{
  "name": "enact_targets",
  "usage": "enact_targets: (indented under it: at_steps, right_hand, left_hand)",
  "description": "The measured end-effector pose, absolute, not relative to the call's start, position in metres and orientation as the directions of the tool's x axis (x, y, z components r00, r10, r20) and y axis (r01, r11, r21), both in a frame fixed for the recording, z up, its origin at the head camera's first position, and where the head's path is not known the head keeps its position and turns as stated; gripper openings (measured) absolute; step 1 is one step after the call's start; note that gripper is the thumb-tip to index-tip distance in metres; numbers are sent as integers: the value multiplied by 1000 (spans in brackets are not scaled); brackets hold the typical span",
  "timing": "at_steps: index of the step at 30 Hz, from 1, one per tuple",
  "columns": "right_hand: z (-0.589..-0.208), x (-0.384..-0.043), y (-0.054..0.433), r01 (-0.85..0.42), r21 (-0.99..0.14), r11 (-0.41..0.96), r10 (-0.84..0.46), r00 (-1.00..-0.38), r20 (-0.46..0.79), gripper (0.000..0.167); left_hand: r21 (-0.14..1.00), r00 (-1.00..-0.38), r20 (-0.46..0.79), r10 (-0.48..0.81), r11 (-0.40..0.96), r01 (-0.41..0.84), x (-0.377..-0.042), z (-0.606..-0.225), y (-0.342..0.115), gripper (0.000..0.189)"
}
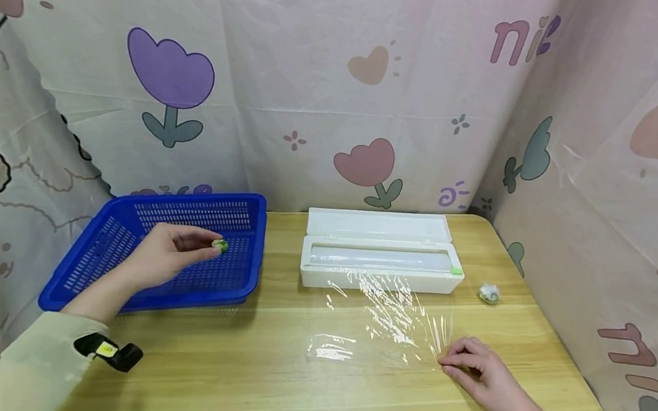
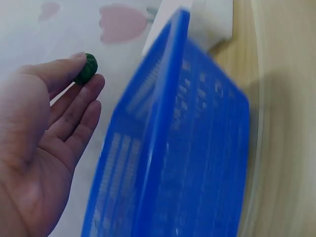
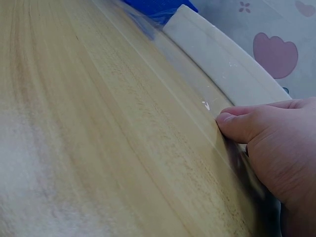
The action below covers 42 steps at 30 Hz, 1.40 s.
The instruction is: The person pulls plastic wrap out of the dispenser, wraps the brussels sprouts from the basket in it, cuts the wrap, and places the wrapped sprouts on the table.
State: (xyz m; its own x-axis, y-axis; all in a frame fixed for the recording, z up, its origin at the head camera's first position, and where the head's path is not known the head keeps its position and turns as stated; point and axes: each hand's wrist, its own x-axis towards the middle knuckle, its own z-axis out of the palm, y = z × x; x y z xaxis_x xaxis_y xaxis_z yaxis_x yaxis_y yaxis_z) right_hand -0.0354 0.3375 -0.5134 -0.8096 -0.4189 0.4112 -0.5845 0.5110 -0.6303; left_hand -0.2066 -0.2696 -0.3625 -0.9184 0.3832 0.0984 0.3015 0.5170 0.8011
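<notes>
- Head: left hand (image 1: 166,252) pinches small round green object (image 1: 220,245) over blue perforated plastic basket (image 1: 259,248). Right hand (image 1: 484,373) pinches corner of clear plastic film (image 1: 390,309) running from lidded white rectangular box (image 1: 322,277), lid up. Small whitish-green ball (image 1: 488,293) right of box.
- Left wrist: green object at thumb and fingertips; remaining fingers loosely extended.
- Right wrist: thumb and forefinger together, near box.

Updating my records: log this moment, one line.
left grip: pinches green ball above blue basket | right grip: pinches clear film from open white box
</notes>
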Motion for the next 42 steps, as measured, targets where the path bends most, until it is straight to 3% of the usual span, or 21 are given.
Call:
enact_targets:
  at_steps: [14, 25, 35, 42]
  right_hand:
    - [-516, -38, 339, -607, -617, 501, -428, -793, 433, 40]
    - [-515, -37, 339, -596, -631, 497, -422, -801, 425, 39]
    - [-516, -38, 340, -587, -636, 502, -418, -808, 416, 39]
    - [-516, -37, 341, -582, -636, 506, -412, -811, 414, 38]
  left_hand:
    - [894, -816, 200, 543, 238, 378, -175, -356, -188, 22]
    - [924, -771, 147, 619, 192, 331, -158, -368, -129, 23]
    - [935, -656, 216, 723, 41, 353, -154, -401, -74, 21]
    - [916, -608, 187, 772, 86, 391, -155, -428, -41, 21]
